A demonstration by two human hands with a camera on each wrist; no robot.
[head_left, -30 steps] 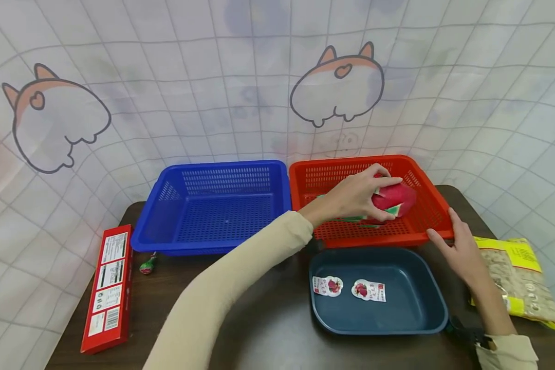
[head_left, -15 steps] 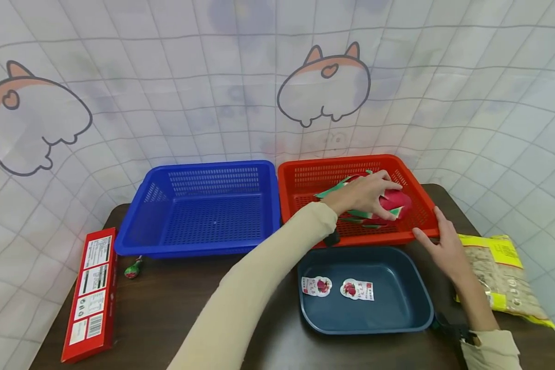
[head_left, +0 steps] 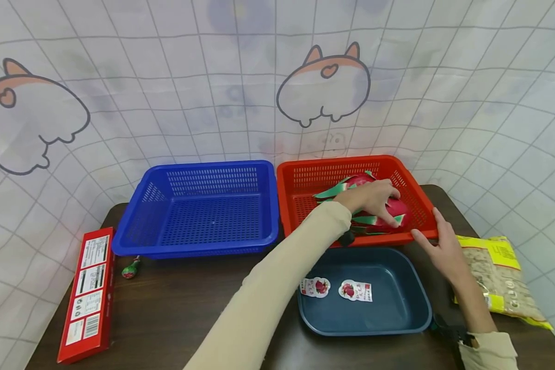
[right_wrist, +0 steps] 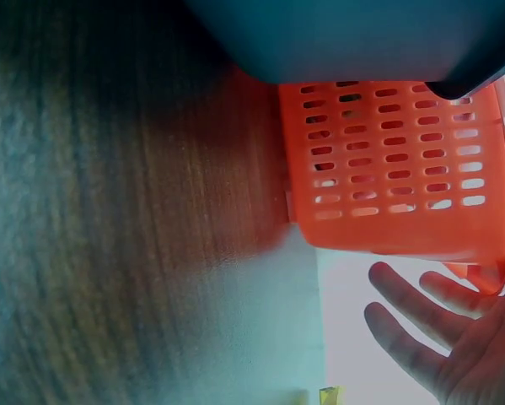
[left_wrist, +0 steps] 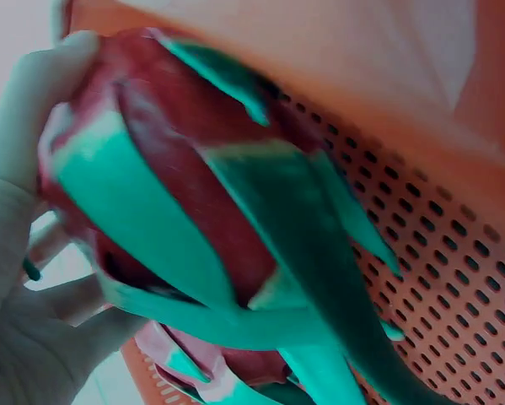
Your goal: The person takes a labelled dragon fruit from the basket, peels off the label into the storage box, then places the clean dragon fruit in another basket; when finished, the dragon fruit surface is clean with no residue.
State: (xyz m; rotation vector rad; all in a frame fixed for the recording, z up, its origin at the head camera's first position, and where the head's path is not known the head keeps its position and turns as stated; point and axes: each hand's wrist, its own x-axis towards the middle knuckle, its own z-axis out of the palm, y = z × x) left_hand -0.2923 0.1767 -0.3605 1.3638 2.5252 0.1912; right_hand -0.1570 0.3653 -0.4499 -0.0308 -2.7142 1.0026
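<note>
My left hand (head_left: 370,198) is inside the red basket (head_left: 425,205) and grips a pink dragon fruit (head_left: 399,209) with green scales. In the left wrist view, the thumb lies along one side of this dragon fruit (left_wrist: 176,160) and the fingers reach round the other. Behind it in the basket is another dragon fruit (head_left: 358,180); the forearm partly covers both. My right hand (head_left: 446,252) rests at the basket's front right corner, thumb near the front rim. Its fingers look straight and spread outside the basket wall in the right wrist view.
A blue basket (head_left: 213,248) stands left of the red one. In front is a dark teal tray (head_left: 379,321) with two stickers (head_left: 355,291). A red box (head_left: 85,298) and a green lollipop (head_left: 130,269) lie left; a yellow bag (head_left: 499,277) lies right.
My left hand has lowered the dragon fruit a little towards the basket floor, and the fruit behind has come into sight. The head view has shifted right. The right hand stays at the corner.
</note>
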